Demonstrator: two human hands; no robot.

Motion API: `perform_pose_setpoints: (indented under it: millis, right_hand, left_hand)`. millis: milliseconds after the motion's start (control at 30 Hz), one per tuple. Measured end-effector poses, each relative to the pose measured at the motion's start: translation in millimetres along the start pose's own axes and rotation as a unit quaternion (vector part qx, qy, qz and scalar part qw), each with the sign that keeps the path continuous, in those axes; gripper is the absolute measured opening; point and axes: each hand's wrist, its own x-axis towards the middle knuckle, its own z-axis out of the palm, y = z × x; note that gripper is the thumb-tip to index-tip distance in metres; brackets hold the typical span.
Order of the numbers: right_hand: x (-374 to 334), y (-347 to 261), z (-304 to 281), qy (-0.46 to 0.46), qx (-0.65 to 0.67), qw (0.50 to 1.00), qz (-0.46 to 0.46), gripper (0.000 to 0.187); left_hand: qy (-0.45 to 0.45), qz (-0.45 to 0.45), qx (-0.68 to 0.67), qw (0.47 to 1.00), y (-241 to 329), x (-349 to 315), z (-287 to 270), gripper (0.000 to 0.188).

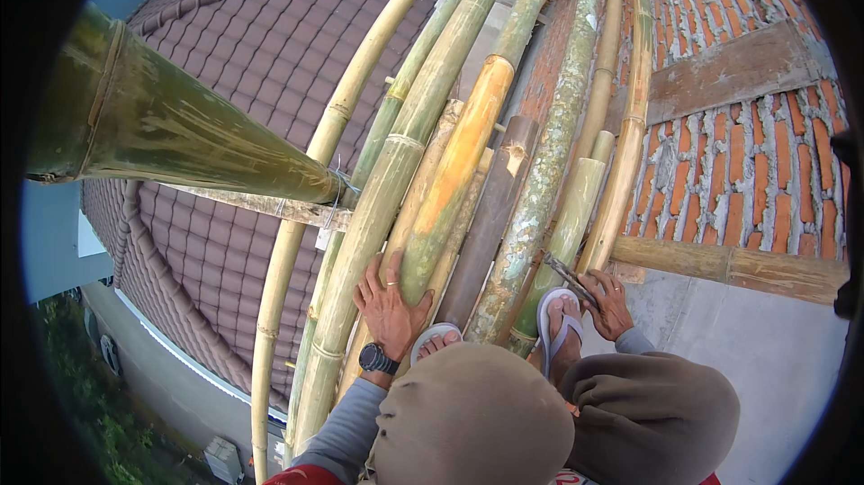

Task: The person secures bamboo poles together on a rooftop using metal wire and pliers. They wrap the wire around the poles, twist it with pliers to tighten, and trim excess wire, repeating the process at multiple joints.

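My left hand [392, 309], with a black wristwatch [377, 359] at its wrist, rests with fingers spread on a bamboo pole [461, 161] whose surface is patched yellow and green. A thicker green bamboo pole [396, 152] lies along its left side, touched by the fingertips. My right hand [610, 307] is closed around a slim dark metal tool [576, 280]; its exact kind is unclear. That hand is beside the right sandal [562, 332], near the lower end of a pale bamboo pole [621, 188]. I squat on the poles with both knees bent.
A large upright bamboo post [198, 130] rises at the left, tied with wire [340, 186]. Beyond it slopes a brown tiled roof [270, 53], with a street [162, 368] far below. To the right stands a brick wall [720, 161] with a wooden board [729, 76] against it.
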Motion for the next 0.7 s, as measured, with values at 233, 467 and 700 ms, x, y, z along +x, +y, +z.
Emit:
perform_pose_setpoints:
  millis: [233, 467, 700]
  right_hand:
    - [0.4, 14.5, 53.7, 0.175, 0.012, 0.985, -0.012, 0.051]
    - [64.7, 13.4, 8.6, 0.128, 0.205, 0.969, -0.059, 0.029]
    - [235.9, -63.1, -30.8, 0.104, 0.182, 0.965, -0.156, 0.033]
  left_hand:
    - [0.035, -0.003, -0.04, 0.999, -9.0, 14.3, -6.4, 0.088]
    - [0.038, -0.194, 0.032, 0.98, -88.7, -14.0, -30.9, 0.089]
    - [0.013, -0.209, 0.022, 0.978, -109.7, -25.4, -20.0, 0.089]
